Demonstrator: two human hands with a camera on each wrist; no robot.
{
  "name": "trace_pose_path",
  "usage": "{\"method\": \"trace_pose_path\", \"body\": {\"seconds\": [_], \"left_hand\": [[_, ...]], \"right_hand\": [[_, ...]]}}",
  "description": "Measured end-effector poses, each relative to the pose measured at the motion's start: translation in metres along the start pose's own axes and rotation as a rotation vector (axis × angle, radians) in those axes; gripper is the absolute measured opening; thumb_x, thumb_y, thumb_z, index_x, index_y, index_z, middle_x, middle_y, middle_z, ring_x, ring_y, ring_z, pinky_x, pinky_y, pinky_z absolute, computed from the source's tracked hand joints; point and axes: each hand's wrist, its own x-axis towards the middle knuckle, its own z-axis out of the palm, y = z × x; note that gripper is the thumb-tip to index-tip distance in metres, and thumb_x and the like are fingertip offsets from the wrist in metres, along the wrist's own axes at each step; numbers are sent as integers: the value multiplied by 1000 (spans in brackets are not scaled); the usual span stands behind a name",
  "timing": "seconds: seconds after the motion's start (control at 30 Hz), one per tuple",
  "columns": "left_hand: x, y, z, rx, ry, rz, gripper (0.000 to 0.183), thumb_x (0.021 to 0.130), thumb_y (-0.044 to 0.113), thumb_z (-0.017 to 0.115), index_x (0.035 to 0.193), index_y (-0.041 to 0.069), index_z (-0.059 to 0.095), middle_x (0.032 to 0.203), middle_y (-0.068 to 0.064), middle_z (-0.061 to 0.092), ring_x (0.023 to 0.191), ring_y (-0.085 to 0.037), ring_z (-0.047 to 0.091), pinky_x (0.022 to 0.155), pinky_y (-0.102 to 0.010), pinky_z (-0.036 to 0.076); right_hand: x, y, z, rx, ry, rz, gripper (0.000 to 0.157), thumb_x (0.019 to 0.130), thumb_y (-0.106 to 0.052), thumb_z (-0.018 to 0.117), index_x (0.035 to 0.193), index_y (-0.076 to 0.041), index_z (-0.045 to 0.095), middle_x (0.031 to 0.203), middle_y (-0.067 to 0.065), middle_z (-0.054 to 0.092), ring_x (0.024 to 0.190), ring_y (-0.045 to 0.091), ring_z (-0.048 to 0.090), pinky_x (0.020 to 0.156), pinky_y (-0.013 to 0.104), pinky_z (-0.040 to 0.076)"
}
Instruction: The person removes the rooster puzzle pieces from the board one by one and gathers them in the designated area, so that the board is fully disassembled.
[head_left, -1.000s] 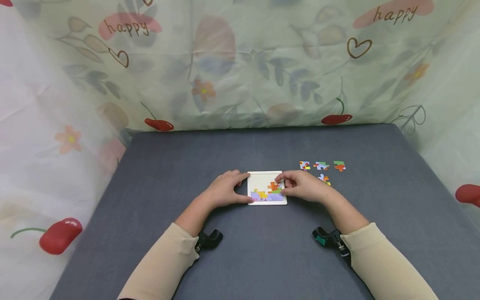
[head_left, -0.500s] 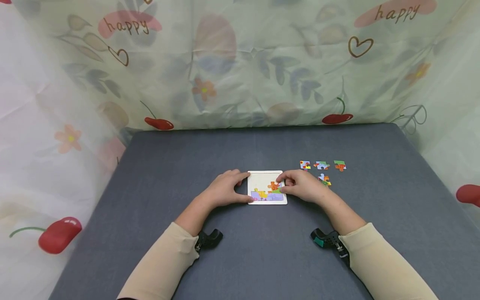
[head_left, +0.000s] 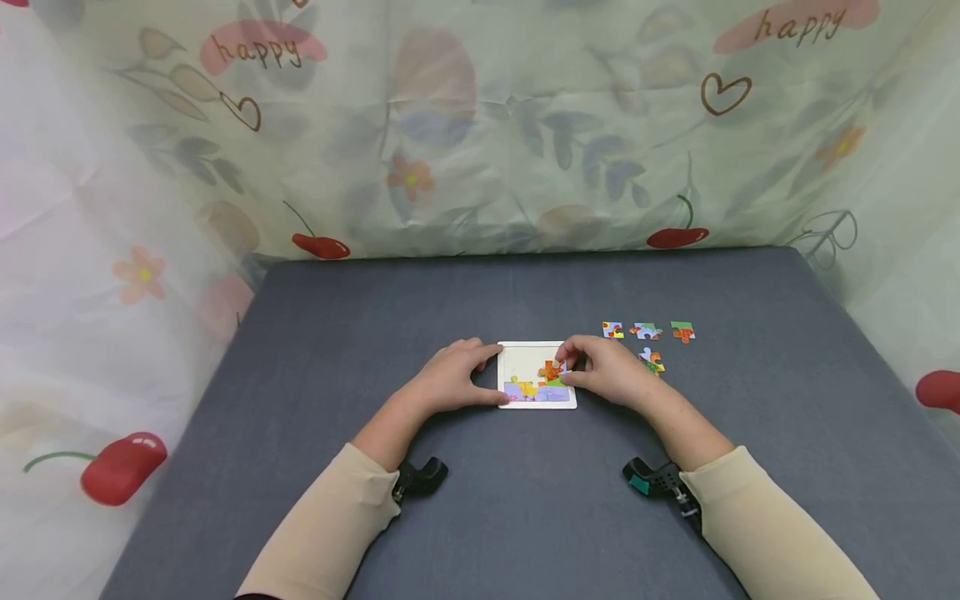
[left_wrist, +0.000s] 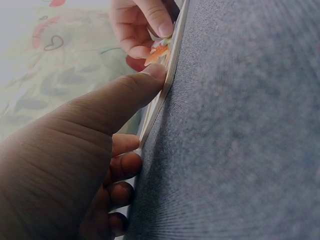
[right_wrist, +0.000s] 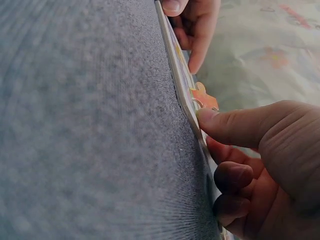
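A small square puzzle tray (head_left: 536,406) with a pale rim lies on the table. Lilac, yellow and green pieces fill its lower part, and its upper left shows bare board. My left hand (head_left: 453,379) holds the tray's left side, thumb at the near corner and index finger at the far one. With thumb and index finger, my right hand (head_left: 611,371) pinches an orange puzzle piece (head_left: 551,370) over the tray's right side. In the right wrist view this orange piece (right_wrist: 204,97) stands tilted up from the board; the fingers hide part of it.
Just beyond my right hand lie several loose puzzle pieces (head_left: 646,331), one of them partly behind the wrist. A dark grey cloth covers the table (head_left: 525,500). Printed curtains (head_left: 480,125) hang behind it and at both sides. Black wrist devices (head_left: 423,477) sit at the sleeve cuffs.
Very little differs. My right hand and the orange piece shift slightly at the tray's right side, while the left hand keeps its hold. The whole head view drifts a little.
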Motion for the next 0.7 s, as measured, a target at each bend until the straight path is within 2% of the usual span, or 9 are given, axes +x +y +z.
{"method": "trace_pose_path", "body": {"seconds": [0.1,0.43,0.7], "left_hand": [[0,1,0,-4,-6,-4,85,86,59,76,154,17,49,98,4,50,89,-15,47,77,-33,37],[1,1,0,-5,-10,-10,85,86,59,76,154,17,49,99,4,50,89,-15,47,77,-33,38],[0,-1,-1,3,-10,-8,85,86,60,76,154,18,49,96,3,49,86,-15,46,75,-33,36]], "right_hand": [[-1,0,0,-51,3,-21,20,89,-10,78,108,-12,71,94,-1,63,67,17,52,66,34,45],[-3,-3,-3,-261,20,-202,28,91,-12,77,119,-10,78,99,-2,66,76,13,53,71,34,44],[-3,-9,-1,-365,16,-208,28,92,-14,74,120,-11,78,96,-3,61,75,12,51,67,31,43]]}}
